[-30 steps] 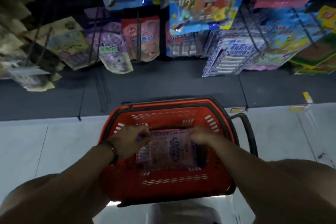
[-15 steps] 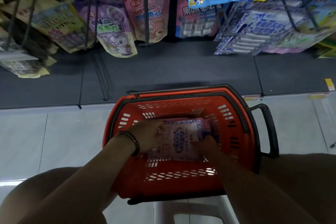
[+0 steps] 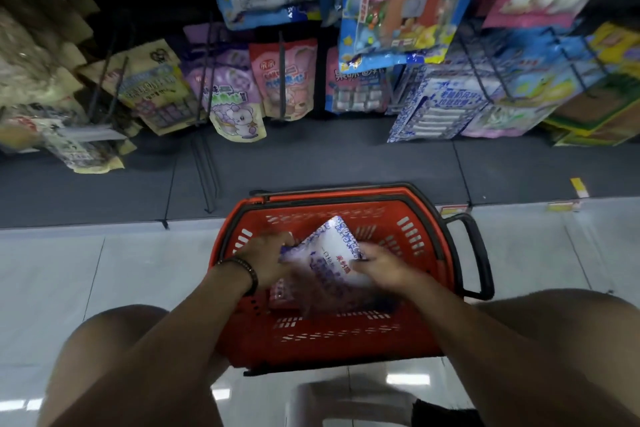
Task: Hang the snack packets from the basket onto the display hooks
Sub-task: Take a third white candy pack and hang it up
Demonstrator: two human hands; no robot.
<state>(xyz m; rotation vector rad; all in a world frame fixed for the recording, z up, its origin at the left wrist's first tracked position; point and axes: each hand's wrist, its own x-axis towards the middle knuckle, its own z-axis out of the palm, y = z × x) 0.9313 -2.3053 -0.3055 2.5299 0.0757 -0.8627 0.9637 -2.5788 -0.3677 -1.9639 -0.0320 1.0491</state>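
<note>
A red plastic basket [image 3: 420,291] sits on the floor between my knees. Both hands are inside it. My left hand [image 3: 268,260] and my right hand [image 3: 379,265] grip a white packet with blue patterned edges [image 3: 334,246], tilted up with its top corner above the basket's floor. More packets [image 3: 287,295] lie blurred underneath. Black display hooks [image 3: 282,73] stick out of the dark rack above, most carrying packets. Matching blue-and-white packets [image 3: 436,104] hang at the right.
Purple, red and pink snack bags [image 3: 239,114] hang at the rack's centre, beige bags [image 3: 152,87] to the left, big colourful packs [image 3: 398,0] higher up. The basket's black handle [image 3: 479,253] juts right. A pale stool [image 3: 349,402] is under me. Grey tiled floor surrounds the basket.
The packet lay flat in the basket under my hands; now it is lifted and tilted up, its corner raised. The camera has tipped up toward the rack.
</note>
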